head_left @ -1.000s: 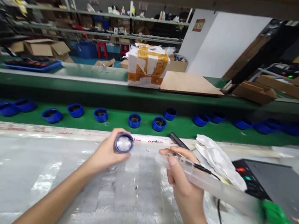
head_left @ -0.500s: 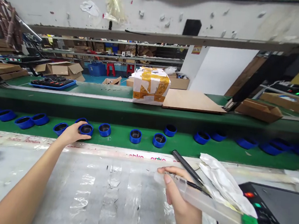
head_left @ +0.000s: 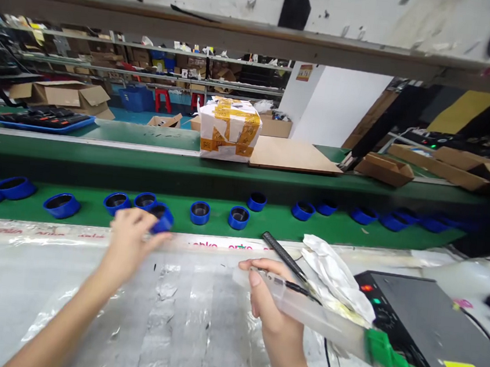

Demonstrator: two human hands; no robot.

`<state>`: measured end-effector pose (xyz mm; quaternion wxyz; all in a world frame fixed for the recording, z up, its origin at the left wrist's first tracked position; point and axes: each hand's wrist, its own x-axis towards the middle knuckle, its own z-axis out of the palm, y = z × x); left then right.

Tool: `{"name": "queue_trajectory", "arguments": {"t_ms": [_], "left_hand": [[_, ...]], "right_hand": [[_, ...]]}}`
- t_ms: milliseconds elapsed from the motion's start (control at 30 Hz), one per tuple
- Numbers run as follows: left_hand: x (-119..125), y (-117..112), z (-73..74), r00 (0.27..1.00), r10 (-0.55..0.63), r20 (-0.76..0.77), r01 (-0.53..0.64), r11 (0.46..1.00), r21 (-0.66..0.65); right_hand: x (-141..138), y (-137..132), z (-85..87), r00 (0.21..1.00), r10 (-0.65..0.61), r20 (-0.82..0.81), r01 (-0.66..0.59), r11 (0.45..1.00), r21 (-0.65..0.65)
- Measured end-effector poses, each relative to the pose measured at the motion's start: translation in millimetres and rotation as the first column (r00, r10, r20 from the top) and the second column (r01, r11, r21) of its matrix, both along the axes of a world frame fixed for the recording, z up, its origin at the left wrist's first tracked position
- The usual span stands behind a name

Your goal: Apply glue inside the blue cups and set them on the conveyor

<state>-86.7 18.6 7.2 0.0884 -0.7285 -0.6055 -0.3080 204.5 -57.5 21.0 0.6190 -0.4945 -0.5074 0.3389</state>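
Note:
My left hand [head_left: 130, 244], blurred, pinches a blue round cup [head_left: 165, 218] with a dark inside. The cup is tilted above the near edge of the green belt [head_left: 215, 236], beside another blue cup [head_left: 146, 200]. In my right hand [head_left: 278, 321] is a translucent dispensing syringe [head_left: 331, 320] with a green cap [head_left: 380, 348] at its back end. Its front end points left over the plastic-covered bench. Along the syringe, by my fingers, runs a thin dark piece whose kind I cannot make out.
More blue cups [head_left: 200, 212] stand along the belt. Near my right hand lie a black-handled tool [head_left: 285, 254] and a white cloth [head_left: 340, 278]. A dark control box [head_left: 432, 320] with lit lamps stands at right. Behind the belt sits a taped carton [head_left: 229, 130].
My left hand has lifted the blue cup from the belt, tilting it and bringing it nearer me. The right hand keeps hold of the syringe. The view has swung right.

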Motion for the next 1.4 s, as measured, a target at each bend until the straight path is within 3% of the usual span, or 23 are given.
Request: {"name": "queue_trajectory", "arguments": {"t_ms": [67,133,200,267,367,567,1400], "left_hand": [[43,-17,-7.0,0.958,-0.278,0.066,0.285,0.942,-0.177],[73,-32,-14.0,0.893,-0.426,0.143,0.450,0.840,-0.303],[88,-40,-19.8,0.835,-0.508,0.210,0.550,0.767,-0.330],[91,-42,-24.7,0.799,-0.525,0.294,0.597,0.750,-0.284],[91,-40,-31.0,0.767,-0.489,0.416,0.607,0.764,-0.221],[95,-40,-36.7,0.742,-0.397,0.540,0.616,0.722,-0.315],[94,-43,-29.7,0.706,-0.399,0.586,0.649,0.695,-0.309]], "right_hand": [[3,0,-3.0,1.000,0.013,-0.017,-0.013,1.000,0.023],[5,0,-5.7,0.998,0.031,-0.047,-0.029,0.999,0.031],[4,1,-7.1,0.996,0.051,-0.071,-0.049,0.998,0.032],[3,1,-7.0,0.995,0.078,-0.061,-0.076,0.997,0.033],[-2,2,-5.4,0.992,0.122,-0.007,-0.122,0.992,0.032],[-8,2,-5.4,0.994,0.099,0.044,-0.102,0.993,0.064],[-8,5,-3.9,0.998,0.024,0.052,-0.028,0.997,0.073]]}}
